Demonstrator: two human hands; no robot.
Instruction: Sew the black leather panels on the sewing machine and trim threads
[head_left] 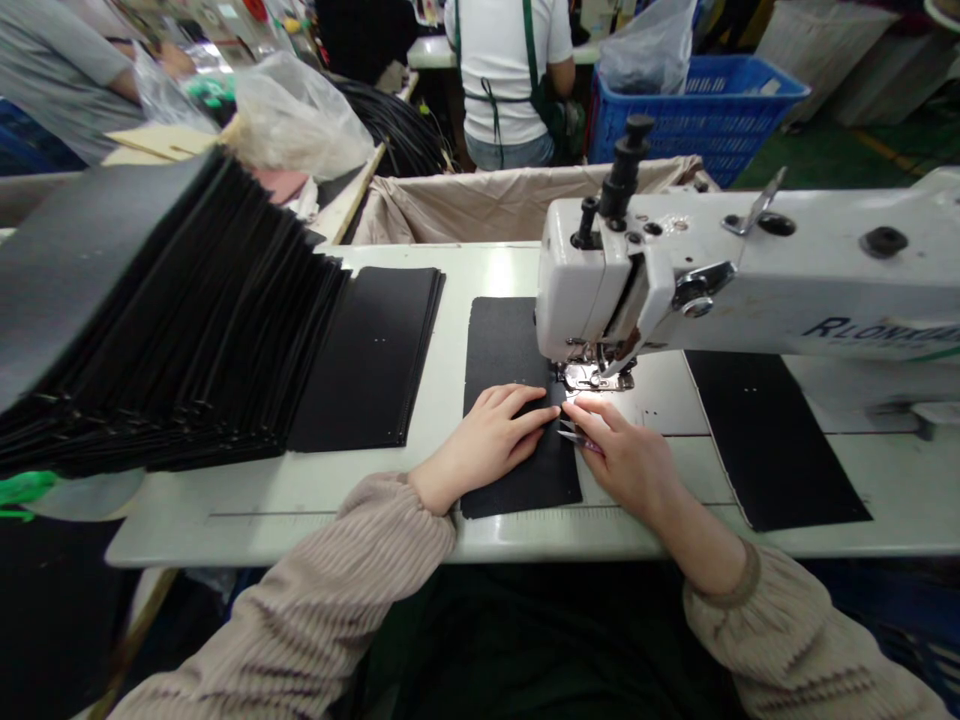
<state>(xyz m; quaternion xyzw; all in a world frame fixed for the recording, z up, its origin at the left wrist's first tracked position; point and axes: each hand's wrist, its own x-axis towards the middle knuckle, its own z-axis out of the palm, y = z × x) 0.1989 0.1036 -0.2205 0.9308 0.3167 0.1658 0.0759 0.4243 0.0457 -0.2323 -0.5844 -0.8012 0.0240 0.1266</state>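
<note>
While the left hand (pixel 491 435) lies outstretched on the black panel (pixel 517 488), the right hand (pixel 632 458) holds snips (pixel 576 437).

Across the table (pixel 495 262), left to right, lie a stack (pixel 195 330), a pile (pixel 360 370), a panel (pixel 499 340) and a second panel (pixel 772 440). The machine (pixel 750 310) stands at the first panel's right edge. Behind the table is a bin (pixel 465 208); behind that, a basket (pixel 675 132).

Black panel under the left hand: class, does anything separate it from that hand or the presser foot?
Nothing visible: the left hand rests on the black panel, its edge beside the presser foot. The right hand holds snips on the foot's near side.
</note>
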